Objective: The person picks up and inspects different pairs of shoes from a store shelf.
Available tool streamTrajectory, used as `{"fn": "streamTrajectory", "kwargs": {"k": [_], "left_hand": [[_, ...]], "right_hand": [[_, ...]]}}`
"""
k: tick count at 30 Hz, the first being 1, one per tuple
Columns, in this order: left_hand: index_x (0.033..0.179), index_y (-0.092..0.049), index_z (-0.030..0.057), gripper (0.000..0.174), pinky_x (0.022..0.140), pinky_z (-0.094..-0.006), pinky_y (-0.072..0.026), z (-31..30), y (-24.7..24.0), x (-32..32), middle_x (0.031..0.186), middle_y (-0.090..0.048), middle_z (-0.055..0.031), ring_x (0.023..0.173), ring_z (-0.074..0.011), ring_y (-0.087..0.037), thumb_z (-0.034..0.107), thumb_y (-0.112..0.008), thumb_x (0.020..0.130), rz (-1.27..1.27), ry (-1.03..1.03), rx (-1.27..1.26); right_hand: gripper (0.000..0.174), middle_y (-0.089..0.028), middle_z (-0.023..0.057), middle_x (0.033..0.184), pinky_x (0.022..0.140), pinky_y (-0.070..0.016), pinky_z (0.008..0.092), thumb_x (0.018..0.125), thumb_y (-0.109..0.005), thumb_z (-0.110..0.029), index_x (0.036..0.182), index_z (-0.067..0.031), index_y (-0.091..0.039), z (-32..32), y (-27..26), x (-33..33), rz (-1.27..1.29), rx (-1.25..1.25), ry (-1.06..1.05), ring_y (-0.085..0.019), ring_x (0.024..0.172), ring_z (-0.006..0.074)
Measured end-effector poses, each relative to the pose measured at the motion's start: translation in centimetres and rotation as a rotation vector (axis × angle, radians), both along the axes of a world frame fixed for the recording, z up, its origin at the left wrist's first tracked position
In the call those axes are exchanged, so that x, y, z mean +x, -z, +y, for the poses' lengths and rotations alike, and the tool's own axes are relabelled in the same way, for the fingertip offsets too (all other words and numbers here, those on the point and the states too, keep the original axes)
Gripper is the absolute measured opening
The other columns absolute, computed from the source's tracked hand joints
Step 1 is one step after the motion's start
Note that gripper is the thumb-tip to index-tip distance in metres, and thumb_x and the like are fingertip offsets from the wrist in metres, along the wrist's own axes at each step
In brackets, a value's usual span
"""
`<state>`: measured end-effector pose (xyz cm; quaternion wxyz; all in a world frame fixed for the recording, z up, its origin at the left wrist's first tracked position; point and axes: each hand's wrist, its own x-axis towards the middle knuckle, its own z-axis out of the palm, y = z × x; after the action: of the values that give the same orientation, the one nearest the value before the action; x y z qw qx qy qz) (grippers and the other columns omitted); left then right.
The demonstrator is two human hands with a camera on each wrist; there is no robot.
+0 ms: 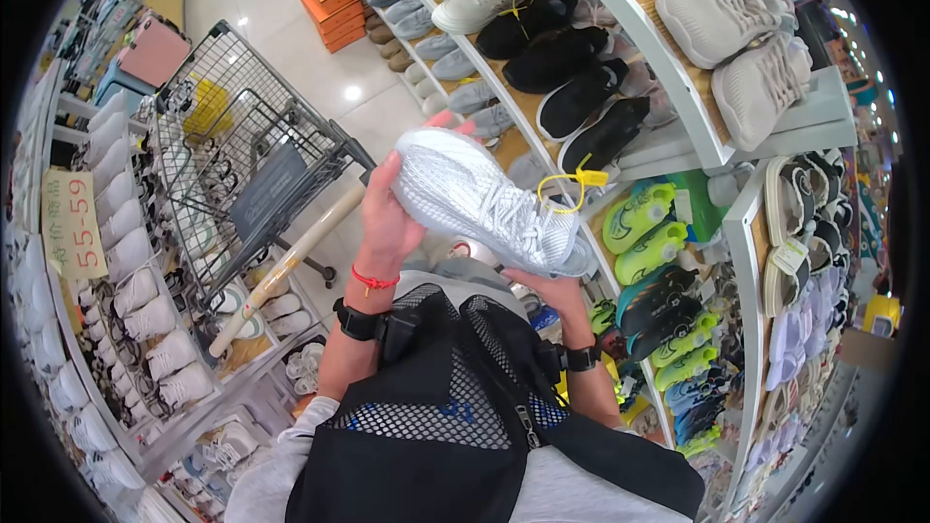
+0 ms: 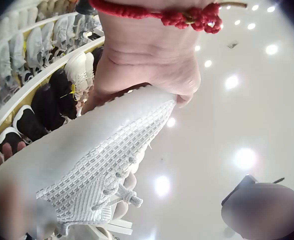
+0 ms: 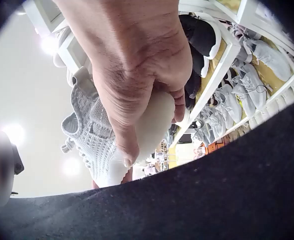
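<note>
Between the shelf (image 1: 683, 82) and the cart (image 1: 271, 194), the white shoe (image 1: 475, 196) is being held in mid-air. For good control, both ends should be receiving even support, with nothing creasing the knit upper. The left hand (image 1: 392, 213) is gripping the toe end, thumb and fingers parted; the right hand (image 1: 547, 292) is clasping the heel end. A yellow tag (image 1: 592, 177) is projecting beside the laces.

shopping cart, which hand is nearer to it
Left. The left hand, gripping the white shoe near its toe, is just right of the shopping cart in the head view; the right hand, at the heel end, is farther right.
</note>
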<state>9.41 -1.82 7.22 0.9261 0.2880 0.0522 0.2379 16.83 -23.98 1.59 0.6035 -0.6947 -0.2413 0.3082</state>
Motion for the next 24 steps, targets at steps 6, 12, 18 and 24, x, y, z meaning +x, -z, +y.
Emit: {"fn": "streamTrajectory", "kwargs": {"k": [6, 12, 18, 24], "left_hand": [[0.129, -0.04, -0.011, 0.061, 0.1, -0.0378, -0.0382, -1.1, -0.1, -0.6, 0.122, -0.052, -0.0248, 0.116, -0.0284, -0.051, 0.039, -0.038, 0.093, 0.311, -0.053, 0.175], [0.116, -0.053, -0.0104, 0.048, 0.094, -0.0337, -0.0433, -1.9, 1.4, -0.5, 0.11, -0.061, -0.0165, 0.102, -0.023, -0.059, 0.029, -0.035, 0.097, 0.381, -0.173, 0.394], [0.13, -0.039, -0.007, 0.055, 0.099, -0.0371, -0.0387, -3.6, 3.4, 1.3, 0.127, -0.05, -0.0135, 0.119, -0.0229, -0.048, 0.037, -0.033, 0.098, 0.351, -0.183, -0.138], [0.137, -0.03, 0.0058, 0.047, 0.103, -0.043, -0.0356, -8.8, 10.0, 3.3, 0.131, -0.047, -0.0097, 0.123, -0.0237, -0.043, 0.026, -0.043, 0.096, 0.4, -0.019, -0.146]], "right_hand": [[0.082, -0.049, 0.0085, 0.126, 0.095, -0.0404, 0.0314, 0.062, -0.084, -0.008, 0.131, -0.0002, -0.04, -1.2, 1.2, 0.8, -0.213, 0.079, 0.05, -0.048, 0.113, 0.0178], [0.088, -0.05, 0.01, 0.123, 0.095, -0.041, 0.0304, 0.061, -0.084, -0.01, 0.134, -0.0004, -0.035, -2.6, 2.0, 1.9, -0.6, -0.087, -0.021, -0.05, 0.111, 0.0198], [0.071, -0.057, 0.0089, 0.114, 0.089, -0.0449, 0.0301, 0.061, -0.083, -0.006, 0.122, 0.0026, -0.047, -2.0, 1.5, 1.0, 0.154, 0.045, 0.059, -0.056, 0.102, 0.0169], [0.06, -0.06, 0.0145, 0.112, 0.087, -0.0455, 0.0319, 0.069, -0.078, -0.01, 0.12, 0.0033, -0.051, 0.9, 4.9, 1.1, -0.005, -0.01, 0.115, -0.058, 0.101, 0.0187]]}}
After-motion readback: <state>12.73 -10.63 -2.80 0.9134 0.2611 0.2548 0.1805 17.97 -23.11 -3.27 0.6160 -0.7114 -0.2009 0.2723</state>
